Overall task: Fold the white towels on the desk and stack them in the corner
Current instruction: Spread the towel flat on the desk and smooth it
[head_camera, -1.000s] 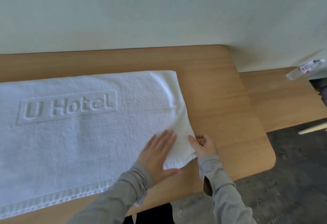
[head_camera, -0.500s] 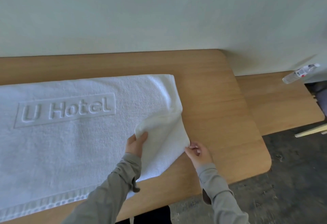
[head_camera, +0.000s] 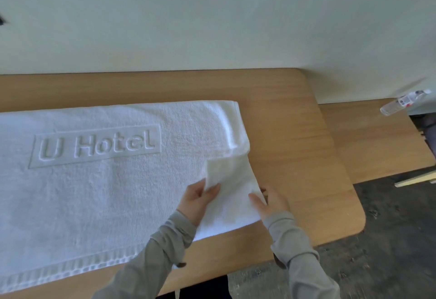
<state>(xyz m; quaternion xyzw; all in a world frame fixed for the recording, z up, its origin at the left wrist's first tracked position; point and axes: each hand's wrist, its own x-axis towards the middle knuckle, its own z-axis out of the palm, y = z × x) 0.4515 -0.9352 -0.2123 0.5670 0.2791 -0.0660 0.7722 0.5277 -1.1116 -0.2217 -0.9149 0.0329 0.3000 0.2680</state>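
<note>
Near the right end of the white towel (head_camera: 106,192), the left hand (head_camera: 199,202) pinches its turned-up corner and the right hand (head_camera: 271,204) grips the edge beside it. It lies spread on the wooden surface (head_camera: 295,157) against a pale wall (head_camera: 212,15); a lower ledge (head_camera: 368,143), a clear bottle (head_camera: 401,105) and dark floor (head_camera: 389,251) lie rightward.

I am counting one white towel (head_camera: 106,192), two hands, a left hand (head_camera: 198,200) and a right hand (head_camera: 271,203), one desk (head_camera: 295,157), one lower wooden shelf (head_camera: 368,143) and one plastic bottle (head_camera: 401,104).
</note>
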